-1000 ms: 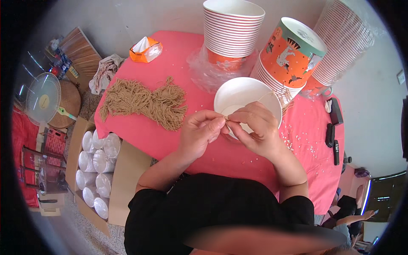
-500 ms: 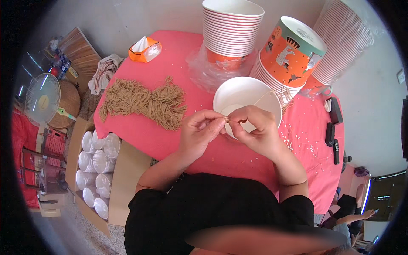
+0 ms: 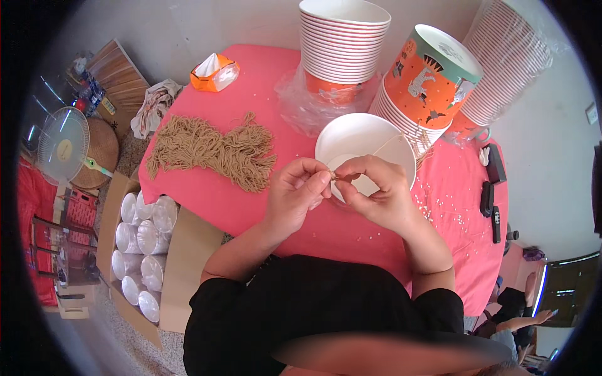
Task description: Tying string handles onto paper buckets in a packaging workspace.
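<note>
Over the near rim of a white paper bucket, my two hands meet fingertip to fingertip. My left hand pinches a small bit of thin tan string between thumb and forefinger. From the other side my right hand is closed in a pinch on the same string; the fingers hide most of it. A thin tan strand crosses the bucket's inside toward its far right rim. A bundle of tan cords lies on the table to the left of my hands.
Stacked paper buckets and an upturned orange-and-green bucket stand at the back. Small pale bits litter the pink tablecloth at right, near a black remote. A carton of wrapped white cups is on the floor at left.
My fingertips have shifted slightly, with the right thumb and forefinger a little further apart. Both hands stay at the bucket's near rim; the other things have not moved.
</note>
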A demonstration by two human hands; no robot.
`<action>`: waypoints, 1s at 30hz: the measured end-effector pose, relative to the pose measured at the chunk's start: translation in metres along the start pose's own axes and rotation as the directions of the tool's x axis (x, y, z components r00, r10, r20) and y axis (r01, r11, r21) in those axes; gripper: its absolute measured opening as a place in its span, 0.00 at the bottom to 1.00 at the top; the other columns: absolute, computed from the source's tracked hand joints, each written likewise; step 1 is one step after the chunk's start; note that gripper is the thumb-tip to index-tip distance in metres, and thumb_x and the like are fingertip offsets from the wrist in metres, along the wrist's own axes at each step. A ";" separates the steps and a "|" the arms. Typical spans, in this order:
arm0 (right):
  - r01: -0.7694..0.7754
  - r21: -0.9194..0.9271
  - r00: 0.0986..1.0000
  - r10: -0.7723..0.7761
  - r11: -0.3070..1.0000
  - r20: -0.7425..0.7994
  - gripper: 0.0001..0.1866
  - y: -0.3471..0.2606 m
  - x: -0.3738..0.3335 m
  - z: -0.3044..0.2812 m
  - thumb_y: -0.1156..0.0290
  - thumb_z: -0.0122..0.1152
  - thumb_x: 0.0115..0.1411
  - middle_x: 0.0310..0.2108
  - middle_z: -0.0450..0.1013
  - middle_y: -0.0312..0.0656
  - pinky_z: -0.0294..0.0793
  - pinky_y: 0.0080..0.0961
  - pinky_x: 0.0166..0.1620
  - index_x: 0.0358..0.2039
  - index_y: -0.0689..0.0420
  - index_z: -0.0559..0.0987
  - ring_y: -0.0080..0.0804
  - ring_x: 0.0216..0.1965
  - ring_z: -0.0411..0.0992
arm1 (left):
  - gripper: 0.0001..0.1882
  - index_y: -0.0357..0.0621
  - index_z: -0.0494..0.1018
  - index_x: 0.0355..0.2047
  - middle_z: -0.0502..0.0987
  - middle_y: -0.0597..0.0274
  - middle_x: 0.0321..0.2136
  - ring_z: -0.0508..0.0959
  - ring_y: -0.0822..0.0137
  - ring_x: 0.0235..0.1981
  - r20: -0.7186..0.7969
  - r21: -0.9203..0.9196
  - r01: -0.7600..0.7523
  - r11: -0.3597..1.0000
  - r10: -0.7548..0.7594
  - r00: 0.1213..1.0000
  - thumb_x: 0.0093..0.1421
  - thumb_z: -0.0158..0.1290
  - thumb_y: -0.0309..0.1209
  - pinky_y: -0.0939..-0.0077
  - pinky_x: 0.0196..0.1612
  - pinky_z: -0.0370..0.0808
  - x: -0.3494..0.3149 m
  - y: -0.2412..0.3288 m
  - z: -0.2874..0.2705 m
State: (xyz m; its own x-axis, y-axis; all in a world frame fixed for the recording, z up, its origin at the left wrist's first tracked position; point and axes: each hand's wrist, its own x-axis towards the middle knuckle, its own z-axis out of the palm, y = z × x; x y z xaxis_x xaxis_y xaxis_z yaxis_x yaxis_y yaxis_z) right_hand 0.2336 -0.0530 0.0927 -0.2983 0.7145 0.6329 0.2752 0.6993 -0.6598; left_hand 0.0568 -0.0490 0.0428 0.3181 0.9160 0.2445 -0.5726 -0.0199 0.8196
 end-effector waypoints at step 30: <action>0.184 -0.214 0.983 -0.184 0.959 0.019 0.09 0.004 0.003 -0.003 0.83 0.63 0.49 0.23 0.72 0.42 0.70 0.33 0.29 0.29 0.59 0.74 0.40 0.24 0.71 | 0.03 0.36 0.76 0.36 0.75 0.72 0.27 0.70 0.86 0.27 -0.010 0.292 -0.078 0.953 0.085 0.996 0.62 0.54 0.21 0.91 0.28 0.65 0.002 0.012 -0.004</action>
State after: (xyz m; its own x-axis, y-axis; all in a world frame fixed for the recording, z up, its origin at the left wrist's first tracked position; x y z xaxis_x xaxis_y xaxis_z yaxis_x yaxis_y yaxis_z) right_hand 0.2362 -0.0482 0.0931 -0.3609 0.5732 0.7356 0.4052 0.8068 -0.4299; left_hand 0.0474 -0.0462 0.0513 0.2613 0.9148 0.3079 -0.3496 -0.2076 0.9136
